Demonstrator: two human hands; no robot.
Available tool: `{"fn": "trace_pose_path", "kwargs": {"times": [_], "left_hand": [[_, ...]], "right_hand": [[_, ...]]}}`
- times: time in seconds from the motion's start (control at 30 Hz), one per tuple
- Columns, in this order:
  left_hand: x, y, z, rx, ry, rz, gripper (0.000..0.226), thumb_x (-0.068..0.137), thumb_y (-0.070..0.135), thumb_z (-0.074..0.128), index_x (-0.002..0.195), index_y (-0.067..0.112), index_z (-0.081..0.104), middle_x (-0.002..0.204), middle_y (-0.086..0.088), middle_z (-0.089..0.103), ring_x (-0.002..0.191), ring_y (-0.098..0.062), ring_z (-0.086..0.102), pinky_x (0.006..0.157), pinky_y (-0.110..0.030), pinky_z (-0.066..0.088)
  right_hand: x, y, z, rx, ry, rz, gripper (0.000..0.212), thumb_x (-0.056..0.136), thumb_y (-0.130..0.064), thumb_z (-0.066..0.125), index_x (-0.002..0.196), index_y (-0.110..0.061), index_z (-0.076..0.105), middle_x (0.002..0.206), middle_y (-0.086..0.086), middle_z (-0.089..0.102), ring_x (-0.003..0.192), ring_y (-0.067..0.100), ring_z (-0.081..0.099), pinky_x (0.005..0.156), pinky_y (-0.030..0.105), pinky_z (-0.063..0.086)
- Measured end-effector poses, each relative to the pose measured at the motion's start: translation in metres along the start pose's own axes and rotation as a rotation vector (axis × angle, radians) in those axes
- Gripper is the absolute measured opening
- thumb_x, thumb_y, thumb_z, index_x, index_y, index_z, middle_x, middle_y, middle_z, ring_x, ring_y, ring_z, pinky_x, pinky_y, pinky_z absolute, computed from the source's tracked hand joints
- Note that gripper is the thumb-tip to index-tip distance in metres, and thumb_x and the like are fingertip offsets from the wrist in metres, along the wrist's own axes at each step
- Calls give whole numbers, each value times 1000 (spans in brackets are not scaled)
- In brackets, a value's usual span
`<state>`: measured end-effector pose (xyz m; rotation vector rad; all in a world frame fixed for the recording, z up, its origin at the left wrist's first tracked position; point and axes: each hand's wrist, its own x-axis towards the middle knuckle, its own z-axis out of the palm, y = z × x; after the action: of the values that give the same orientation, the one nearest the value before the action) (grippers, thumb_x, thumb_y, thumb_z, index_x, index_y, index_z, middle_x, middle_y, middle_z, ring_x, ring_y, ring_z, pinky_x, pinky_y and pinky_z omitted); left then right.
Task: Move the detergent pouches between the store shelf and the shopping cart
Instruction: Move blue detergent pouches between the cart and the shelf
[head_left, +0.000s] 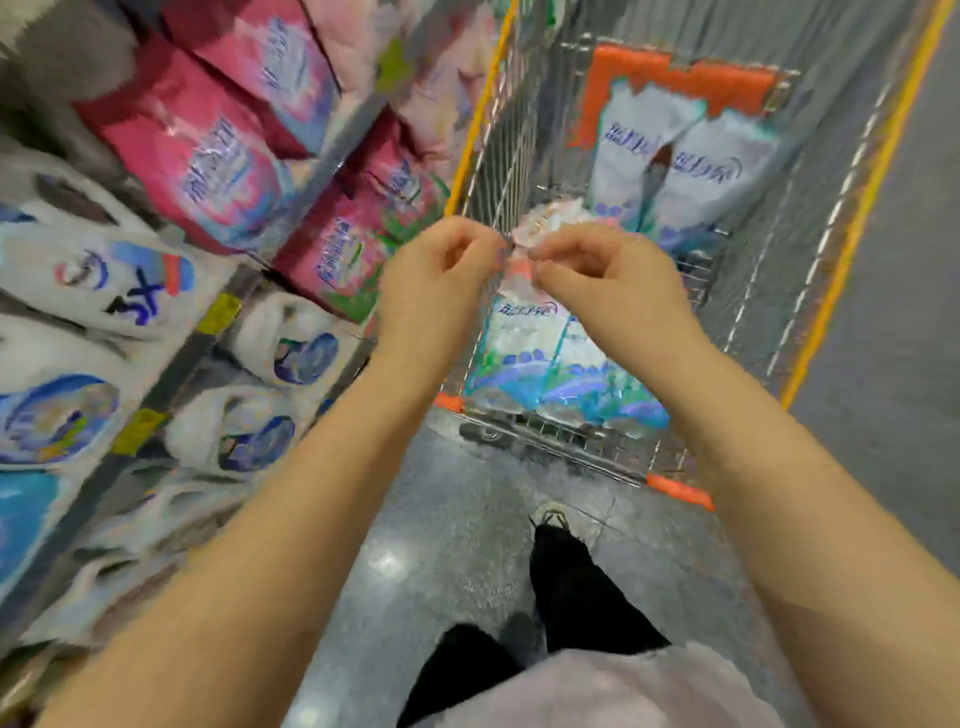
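A white detergent pouch (540, 353) with blue and green print hangs upright at the near end of the wire shopping cart (810, 291). My left hand (436, 280) and my right hand (608, 280) both pinch its top edge, side by side. Two more white pouches (680, 166) lean against the cart's far end. The store shelf (171, 364) on the left holds pink pouches (208, 156) above and white and blue pouches (93, 280) below.
The cart has orange corner bumpers (680, 491) and a yellow rim. Grey speckled floor lies under me, with my dark trousers and a shoe (553, 519) just behind the cart. Yellow price tags (218, 314) sit on the shelf edge.
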<state>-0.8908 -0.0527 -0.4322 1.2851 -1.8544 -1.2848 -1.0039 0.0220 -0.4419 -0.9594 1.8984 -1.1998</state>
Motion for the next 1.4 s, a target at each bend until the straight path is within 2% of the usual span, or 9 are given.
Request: {"fn": "trace_pose_path", "kwargs": {"times": [0.13,0.33,0.43,0.6,0.77,0.9,1.03,1.2,1.4], "left_hand": [[39,-2,61,44,-121,-11,20,79,21,56,60,28,58,55,19,60,60,3,51,67,-22,41],[90,-29,131,82,-272,-62,11,75,28,55,65,31,58,68,5,62,83,-25,65,80,-36,48],[111,-52,161,147,-354,-91,8,84,23,61,86,29,55,69,7,60,67,-7,58,71,-26,44],[137,-92,191,267,-385,-116,40,89,24,59,124,13,43,90,7,58,76,-6,53,58,-10,34],[136,-151,219,341,-544,-294,64,88,23,61,142,14,28,125,-8,52,107,-21,54,75,-19,34],[120,-182,253,351,-726,-500,65,89,29,59,143,17,26,123,-8,52,109,-21,53,84,-23,37],[113,-209,285,353,-797,-659,36,85,33,60,112,12,50,100,-13,62,94,-29,61,77,-32,45],[111,-228,308,482,-813,-737,38,90,32,54,110,1,63,104,-17,65,97,-30,62,88,-35,50],[116,-224,312,484,-783,-708,32,85,18,63,109,-2,64,107,-22,66,95,-34,64,80,-39,51]], "right_hand": [[36,34,-37,33,124,104,21,82,-13,64,77,-33,61,72,-3,64,66,6,54,70,24,43],[67,98,-60,90,246,351,11,85,-14,62,89,-21,69,63,-11,55,52,-1,45,56,15,34],[80,129,-61,93,289,494,16,88,-20,59,102,-23,65,74,-9,56,63,4,49,55,9,34],[102,183,-33,114,356,732,52,87,-29,58,136,-16,44,123,5,58,112,25,54,89,26,39],[109,240,-3,140,489,987,63,82,-23,60,139,-9,39,135,16,48,123,31,47,102,38,38],[111,274,8,145,517,1097,58,84,-24,57,138,-9,40,135,16,48,127,32,44,105,36,35],[111,295,13,191,553,1132,60,83,-30,53,138,-10,40,135,17,48,124,31,47,102,37,38],[101,308,20,180,605,1158,48,88,-26,49,134,-14,45,130,13,52,117,30,51,94,32,40],[98,311,19,156,605,1131,52,89,-26,47,138,-10,40,134,16,49,123,32,46,103,40,38]]}}
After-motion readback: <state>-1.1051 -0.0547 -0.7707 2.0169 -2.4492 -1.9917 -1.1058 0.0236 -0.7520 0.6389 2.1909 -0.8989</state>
